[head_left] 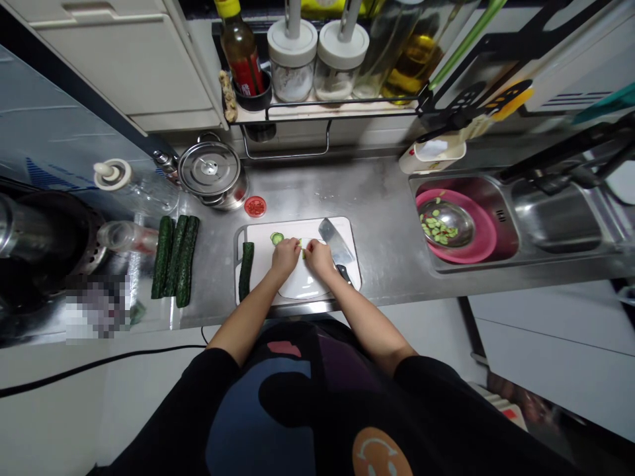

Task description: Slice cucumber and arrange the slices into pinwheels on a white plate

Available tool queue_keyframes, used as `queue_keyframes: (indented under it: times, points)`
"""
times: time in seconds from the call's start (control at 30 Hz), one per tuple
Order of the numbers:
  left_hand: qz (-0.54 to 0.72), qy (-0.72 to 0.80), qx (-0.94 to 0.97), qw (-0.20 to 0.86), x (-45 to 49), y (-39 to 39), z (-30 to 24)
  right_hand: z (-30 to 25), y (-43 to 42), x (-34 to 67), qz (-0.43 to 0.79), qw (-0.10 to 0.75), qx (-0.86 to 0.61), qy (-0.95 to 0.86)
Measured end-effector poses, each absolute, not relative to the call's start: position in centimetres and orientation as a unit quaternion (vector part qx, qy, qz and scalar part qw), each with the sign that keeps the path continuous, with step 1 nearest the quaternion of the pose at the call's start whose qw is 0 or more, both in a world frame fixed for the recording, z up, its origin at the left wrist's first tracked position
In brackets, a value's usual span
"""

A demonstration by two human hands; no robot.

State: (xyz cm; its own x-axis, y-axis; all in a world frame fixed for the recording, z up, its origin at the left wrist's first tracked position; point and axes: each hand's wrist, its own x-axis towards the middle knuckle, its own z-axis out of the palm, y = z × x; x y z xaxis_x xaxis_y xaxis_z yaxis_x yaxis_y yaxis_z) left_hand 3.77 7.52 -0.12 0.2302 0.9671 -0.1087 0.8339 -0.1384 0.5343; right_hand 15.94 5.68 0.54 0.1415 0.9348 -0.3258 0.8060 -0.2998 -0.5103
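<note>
My left hand (286,258) and my right hand (320,258) are close together above a white plate (303,285), fingers pinched. Bits of green show at the fingertips of both; they look like thin cucumber slices, though the fingers mostly cover them. The plate rests on a white cutting board (258,231). Beyond my left hand a few cucumber slices (276,238) lie on the board. A cut length of cucumber (246,270) lies at the board's left side. To the right of my right hand lies a cleaver (337,243), its black handle toward me.
Three whole cucumbers (174,261) lie left of the board, near a lidded steel pot (211,173). A red disc (255,206) sits behind the board. The sink holds a pink basin (483,231) with a metal bowl (464,221) inside. Above hangs a seasoning shelf (342,109).
</note>
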Motion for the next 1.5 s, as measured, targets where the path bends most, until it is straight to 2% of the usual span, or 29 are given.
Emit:
queue_keyframes:
  times: [0.23,0.33,0.5,0.67,1.0,1.37,1.5]
  points:
    - [0.183,0.527,0.808,0.189,2.1,7.3,-0.8,0.7,1.9,16.8,0.19,0.126,-0.628,-0.744]
    - [0.18,0.469,0.848,0.17,1.2,6.7,-0.7,0.5,0.5,16.6,0.168,0.096,-0.602,-0.774]
    - [0.107,0.43,0.882,0.16,0.5,5.6,-0.4,0.2,-0.1,16.3,0.163,0.044,-0.599,-0.783]
    - [0.059,0.443,0.882,0.151,0.6,5.1,-0.1,0.0,-0.1,16.2,0.158,0.033,-0.603,-0.781]
    - [0.047,0.466,0.871,0.147,1.0,4.7,0.5,0.0,-0.2,16.2,0.169,0.031,-0.605,-0.777]
    - [0.108,0.475,0.854,0.184,0.7,4.9,-0.1,-0.2,-0.3,16.2,0.182,0.061,-0.603,-0.774]
    - [0.174,0.576,0.777,0.183,-0.3,6.1,-0.1,0.0,-0.3,16.4,0.177,0.097,-0.618,-0.76]
